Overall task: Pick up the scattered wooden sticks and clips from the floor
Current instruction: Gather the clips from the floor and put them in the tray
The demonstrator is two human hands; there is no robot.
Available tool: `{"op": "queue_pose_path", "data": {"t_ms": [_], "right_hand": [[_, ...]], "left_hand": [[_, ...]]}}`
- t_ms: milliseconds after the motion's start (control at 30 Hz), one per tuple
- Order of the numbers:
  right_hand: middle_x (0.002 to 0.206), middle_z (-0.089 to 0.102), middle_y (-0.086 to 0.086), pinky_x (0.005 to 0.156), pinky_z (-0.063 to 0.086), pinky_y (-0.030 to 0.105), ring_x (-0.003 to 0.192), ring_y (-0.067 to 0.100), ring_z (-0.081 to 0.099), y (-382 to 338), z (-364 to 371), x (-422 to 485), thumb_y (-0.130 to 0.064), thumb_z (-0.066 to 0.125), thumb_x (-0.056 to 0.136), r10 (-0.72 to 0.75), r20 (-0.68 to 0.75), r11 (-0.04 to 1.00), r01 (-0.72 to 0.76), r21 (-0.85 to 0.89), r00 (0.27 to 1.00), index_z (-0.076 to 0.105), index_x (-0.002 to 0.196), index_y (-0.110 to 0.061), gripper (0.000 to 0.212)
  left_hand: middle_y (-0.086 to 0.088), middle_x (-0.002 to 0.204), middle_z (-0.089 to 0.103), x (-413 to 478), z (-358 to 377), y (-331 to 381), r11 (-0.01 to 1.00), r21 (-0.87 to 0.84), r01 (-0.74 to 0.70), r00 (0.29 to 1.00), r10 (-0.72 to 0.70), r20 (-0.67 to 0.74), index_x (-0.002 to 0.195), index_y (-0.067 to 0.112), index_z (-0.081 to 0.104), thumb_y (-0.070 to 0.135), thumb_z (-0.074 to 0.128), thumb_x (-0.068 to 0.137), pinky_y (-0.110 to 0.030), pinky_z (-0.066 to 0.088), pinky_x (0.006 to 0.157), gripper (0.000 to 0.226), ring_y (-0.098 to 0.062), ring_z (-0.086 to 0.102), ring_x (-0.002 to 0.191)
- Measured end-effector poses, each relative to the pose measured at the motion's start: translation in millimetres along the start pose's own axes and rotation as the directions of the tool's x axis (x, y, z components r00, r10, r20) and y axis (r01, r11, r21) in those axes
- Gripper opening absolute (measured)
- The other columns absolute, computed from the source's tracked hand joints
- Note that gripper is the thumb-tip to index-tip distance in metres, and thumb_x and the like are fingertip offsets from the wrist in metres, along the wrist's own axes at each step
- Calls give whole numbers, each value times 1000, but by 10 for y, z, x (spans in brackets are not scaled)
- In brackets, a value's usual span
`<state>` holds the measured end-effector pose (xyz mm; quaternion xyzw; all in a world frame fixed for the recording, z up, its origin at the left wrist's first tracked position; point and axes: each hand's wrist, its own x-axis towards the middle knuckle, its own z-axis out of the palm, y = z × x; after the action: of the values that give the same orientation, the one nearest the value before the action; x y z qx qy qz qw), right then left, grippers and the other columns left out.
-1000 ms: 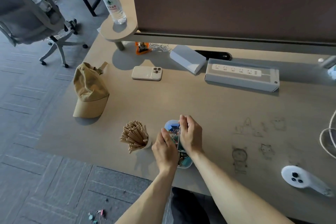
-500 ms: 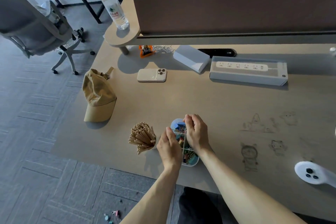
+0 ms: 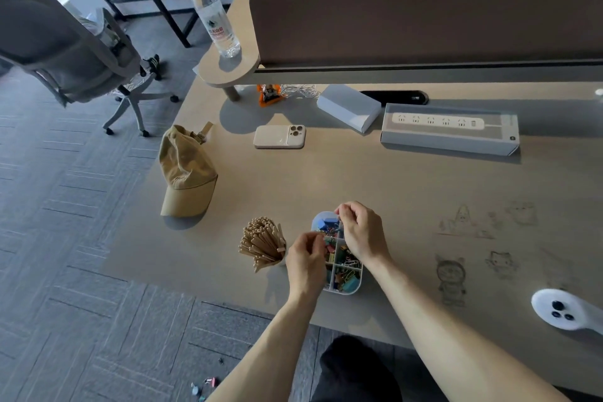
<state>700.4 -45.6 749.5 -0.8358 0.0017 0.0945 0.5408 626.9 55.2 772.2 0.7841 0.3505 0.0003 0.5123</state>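
Our left hand (image 3: 306,261), right hand (image 3: 363,232): fingers curled over clear plastic clip box (image 3: 350,289); grip unclear | small coloured clips (image 3: 208,382) lie uncollected on grey floor (image 3: 65,238)

A tan cap (image 3: 186,173), a phone (image 3: 279,137) and a boxed power strip (image 3: 448,127) lie on the desk (image 3: 326,179).

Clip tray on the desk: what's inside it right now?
The divided clip tray holds mixed coloured clips, with blue clips in the far compartment. The left hand and right hand cover its left edge and right side, so what lies beneath them is hidden.
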Motion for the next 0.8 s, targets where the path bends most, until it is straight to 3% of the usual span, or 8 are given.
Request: {"op": "queue_pose_path", "data": {"t_ms": [67, 167, 233, 333, 400, 533, 667, 800], "right_hand": [[69, 62, -7, 54, 35, 8, 67, 8, 56, -16, -21, -15, -18, 50, 96, -14, 21, 999, 15, -32, 1000, 67, 82, -10, 24], [77, 67, -5, 57, 35, 4, 71, 8, 58, -13, -67, -14, -18, 52, 96, -37, 25, 996, 39, -76, 999, 70, 84, -10, 23], [77, 67, -6, 57, 35, 4, 71, 8, 58, -6, -97, -11, -18, 53, 96, -42, 24, 995, 44, -90, 999, 70, 83, -10, 22], [75, 67, -5, 57, 35, 4, 70, 9, 59, -6, -130, -6, -21, 53, 96, -34, 41, 994, 38, -105, 999, 69, 82, -11, 23], [75, 67, -5, 56, 35, 5, 70, 10, 59, -10, -142, -12, -21, 53, 96, -35, 58, 992, 42, -116, 998, 70, 81, -11, 24], [69, 66, -6, 58, 42, 23, 65, 12, 61, -18, -178, -46, -20, 55, 95, -42, 83, 991, 52, -120, 996, 70, 75, -13, 26], [71, 69, -8, 59, 47, 15, 59, 4, 62, -7, -232, -81, -16, 62, 91, -26, 92, 991, 38, -130, 995, 74, 83, -17, 14], [59, 68, -4, 46, 49, 19, 43, 5, 62, -73, -270, -147, -14, 67, 89, 5, 78, 1000, -4, -21, 997, 73, 81, -12, 10]], "left_hand": [[3, 74, 70, 27, -42, 0, 1000, 26, -1, 1000, 1, -16, 91, 18, 72, 16, 64, 90, -17, 45, 53, 8, -4, 59, 56], [5, 71, 72, 49, -55, 17, 999, 34, -19, 999, 20, -27, 88, 22, 73, 19, 68, 88, -28, 52, 59, 6, -10, 64, 60], [6, 67, 70, 58, -54, 37, 998, 58, -25, 999, 26, -28, 83, 21, 72, 27, 62, 93, -27, 51, 59, 15, -9, 64, 60], [-1, 73, 75, 63, -57, 78, 991, -113, 70, 997, -64, 53, 82, 15, 72, 43, 45, 101, -35, 56, 68, 44, -22, 71, 72], [-6, 78, 76, 40, -60, 103, 959, -245, 144, 986, -120, 112, 88, 12, 73, 46, 39, 103, -37, 56, 73, 50, -27, 72, 79], [-4, 78, 77, 8, -91, 133, 972, -215, 94, 990, -68, 124, 92, 18, 71, 23, 54, 99, -47, 60, 81, 19, -30, 73, 82], [-5, 82, 77, -4, -165, 101, 976, -203, 75, 987, -43, 157, 93, 17, 71, 0, 68, 86, -47, 61, 77, 19, -24, 74, 77], [-13, 74, 74, -58, -241, 120, 961, -268, 71, 993, -41, 114, 88, 8, 72, 1, 72, 86, -39, 61, 63, 7, -24, 69, 60]]}}
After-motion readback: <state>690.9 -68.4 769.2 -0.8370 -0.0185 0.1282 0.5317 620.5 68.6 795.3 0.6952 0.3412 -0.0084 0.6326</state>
